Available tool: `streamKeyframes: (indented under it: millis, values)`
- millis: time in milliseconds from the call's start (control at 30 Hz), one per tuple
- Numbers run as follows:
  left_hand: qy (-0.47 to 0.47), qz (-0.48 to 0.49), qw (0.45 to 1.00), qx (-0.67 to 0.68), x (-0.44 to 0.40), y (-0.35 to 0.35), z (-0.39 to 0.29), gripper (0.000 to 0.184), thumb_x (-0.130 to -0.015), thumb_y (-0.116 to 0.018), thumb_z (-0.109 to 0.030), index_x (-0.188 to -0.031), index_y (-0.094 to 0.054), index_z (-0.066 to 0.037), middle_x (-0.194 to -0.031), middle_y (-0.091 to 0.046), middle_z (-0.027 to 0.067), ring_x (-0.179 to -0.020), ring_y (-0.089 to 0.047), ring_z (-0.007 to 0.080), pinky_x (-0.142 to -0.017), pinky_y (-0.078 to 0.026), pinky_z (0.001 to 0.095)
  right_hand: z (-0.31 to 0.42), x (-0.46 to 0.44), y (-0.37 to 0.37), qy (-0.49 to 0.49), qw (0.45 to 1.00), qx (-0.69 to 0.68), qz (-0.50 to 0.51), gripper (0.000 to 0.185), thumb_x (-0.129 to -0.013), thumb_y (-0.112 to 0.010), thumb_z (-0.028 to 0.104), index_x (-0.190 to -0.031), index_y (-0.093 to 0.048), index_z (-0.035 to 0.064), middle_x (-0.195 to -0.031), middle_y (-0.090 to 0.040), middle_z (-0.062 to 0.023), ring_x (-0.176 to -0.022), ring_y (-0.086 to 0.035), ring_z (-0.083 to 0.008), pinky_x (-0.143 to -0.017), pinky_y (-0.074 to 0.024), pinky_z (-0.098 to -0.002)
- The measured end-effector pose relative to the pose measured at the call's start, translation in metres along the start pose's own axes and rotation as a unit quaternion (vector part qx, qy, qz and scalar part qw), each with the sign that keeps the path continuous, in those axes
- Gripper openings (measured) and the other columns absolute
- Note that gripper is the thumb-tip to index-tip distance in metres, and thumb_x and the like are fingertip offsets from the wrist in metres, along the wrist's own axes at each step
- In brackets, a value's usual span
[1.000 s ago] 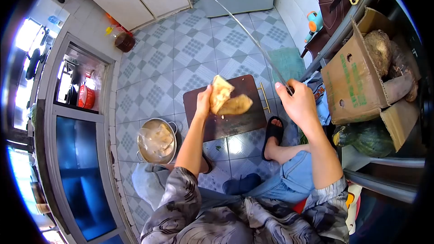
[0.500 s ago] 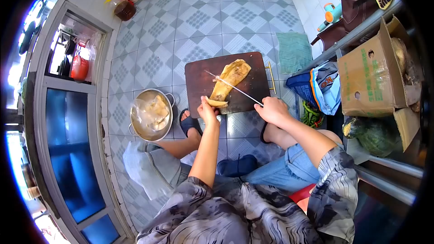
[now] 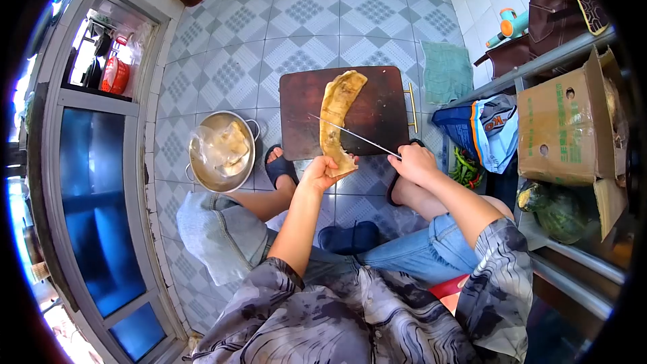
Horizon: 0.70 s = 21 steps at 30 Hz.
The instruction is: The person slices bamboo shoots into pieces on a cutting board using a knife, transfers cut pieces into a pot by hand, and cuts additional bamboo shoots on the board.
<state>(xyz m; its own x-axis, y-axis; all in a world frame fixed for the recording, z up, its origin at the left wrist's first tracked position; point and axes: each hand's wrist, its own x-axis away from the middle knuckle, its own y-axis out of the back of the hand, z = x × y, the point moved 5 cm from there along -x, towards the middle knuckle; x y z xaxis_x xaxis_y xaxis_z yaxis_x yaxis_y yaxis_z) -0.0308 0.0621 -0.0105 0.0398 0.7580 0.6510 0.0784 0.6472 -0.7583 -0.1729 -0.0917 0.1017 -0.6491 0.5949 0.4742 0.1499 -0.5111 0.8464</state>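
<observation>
A long, yellowish-brown slab of what looks like meat or skin (image 3: 332,108) lies lengthwise over a dark brown board (image 3: 384,114). My left hand (image 3: 319,174) is closed on its near end, which curls up at the board's front edge. My right hand (image 3: 416,164) grips the handle of a thin-bladed knife (image 3: 357,136). The blade slants across the lower half of the slab, its tip reaching past the left side. Whether the edge has cut in there, I cannot tell.
Left of the board stands a metal pot (image 3: 193,174) holding pale pieces and clear plastic. On the right are a cardboard box (image 3: 556,131), a blue-white bag (image 3: 495,135), green peppers (image 3: 465,167) and a dark green squash (image 3: 559,212). A teal cloth (image 3: 447,73) lies on the floor.
The slab now lies straighter and nearer the board's left side, its near end held by my left hand. My right hand and the knife have shifted slightly right. The view has tilted a little.
</observation>
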Motion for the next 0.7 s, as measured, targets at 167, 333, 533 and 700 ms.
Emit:
streamKeyframes:
  millis: [167, 333, 533, 700]
  values:
    - [-0.061, -0.069, 0.994, 0.064, 0.0, 0.0, -0.004, 0.062, -0.064, -0.045, 0.012, -0.125, -0.034, 0.009, -0.115, -0.049, 0.0241, -0.113, -0.049, 0.0412, -0.1, -0.039, 0.0537, -0.009, -0.005, -0.009, -0.01, 1.0, -0.005, 0.018, 0.037, -0.081, -0.058, 0.04, -0.082, -0.068, 0.0044, -0.085, -0.066, -0.02, -0.089, -0.062, -0.0362, -0.081, -0.0481, -0.0453]
    - [-0.053, 0.072, 0.994, -0.059, -0.002, -0.003, 0.001, 0.061, -0.063, -0.046, 0.014, -0.123, -0.039, 0.007, -0.114, -0.052, 0.0218, -0.106, -0.054, 0.0367, -0.099, -0.042, 0.0483, -0.005, -0.007, -0.003, -0.008, 1.0, -0.014, 0.005, 0.036, -0.083, -0.057, 0.039, -0.081, -0.067, 0.004, -0.081, -0.066, -0.0193, -0.085, -0.063, -0.0366, -0.078, -0.049, -0.0453]
    - [-0.092, 0.096, 0.988, -0.084, 0.004, -0.017, 0.002, 0.07, -0.057, -0.041, 0.017, -0.125, -0.036, 0.001, -0.11, -0.054, 0.0223, -0.102, -0.057, 0.0358, -0.09, -0.049, 0.049, 0.004, -0.009, 0.018, 0.004, 0.999, -0.041, -0.025, 0.038, -0.083, -0.056, 0.039, -0.076, -0.063, 0.0027, -0.072, -0.064, -0.0197, -0.074, -0.062, -0.0388, -0.069, -0.0487, -0.0481]
    - [-0.131, 0.087, 0.976, -0.153, 0.029, -0.053, -0.004, 0.069, -0.059, -0.042, 0.016, -0.125, -0.037, -0.001, -0.108, -0.056, 0.0196, -0.099, -0.059, 0.0327, -0.086, -0.051, 0.0453, 0.037, 0.008, 0.057, 0.04, 0.995, -0.053, -0.068, 0.038, -0.084, -0.056, 0.039, -0.076, -0.059, 0.0025, -0.068, -0.062, -0.0197, -0.07, -0.062, -0.039, -0.065, -0.0475, -0.0494]
